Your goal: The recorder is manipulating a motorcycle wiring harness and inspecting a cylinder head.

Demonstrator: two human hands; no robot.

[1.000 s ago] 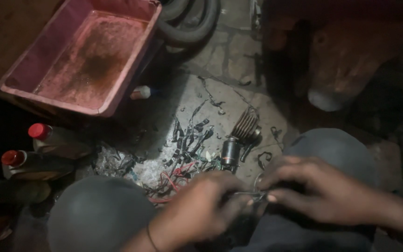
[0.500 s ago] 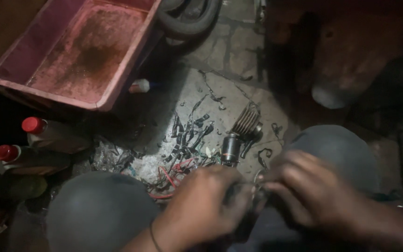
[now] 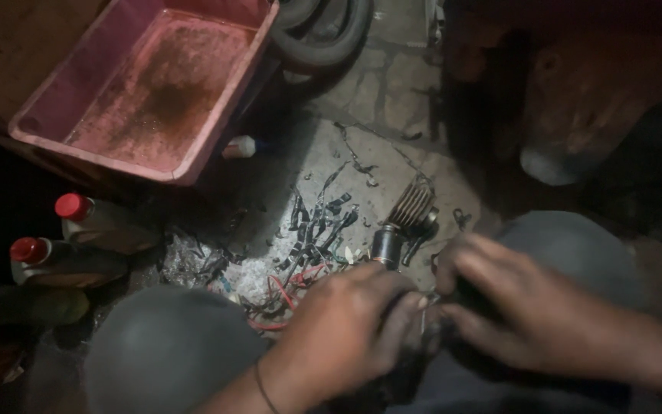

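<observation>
My left hand and my right hand meet low in the view, between my two knees, fingers closed around a small dark part that is mostly hidden by them. Just beyond the hands on the floor lie a dark cylinder and a ribbed metal piece. Scraps of black and red wire are scattered in front of my left hand.
A dirty pink plastic tub stands at the upper left. Two red-capped bottles lie at the left. A black tyre rests at the top. Dark shapes fill the right side.
The view has drifted slightly, so the tub and bottles sit a little differently. Both hands stay together on the small part, with fingers shifting around it.
</observation>
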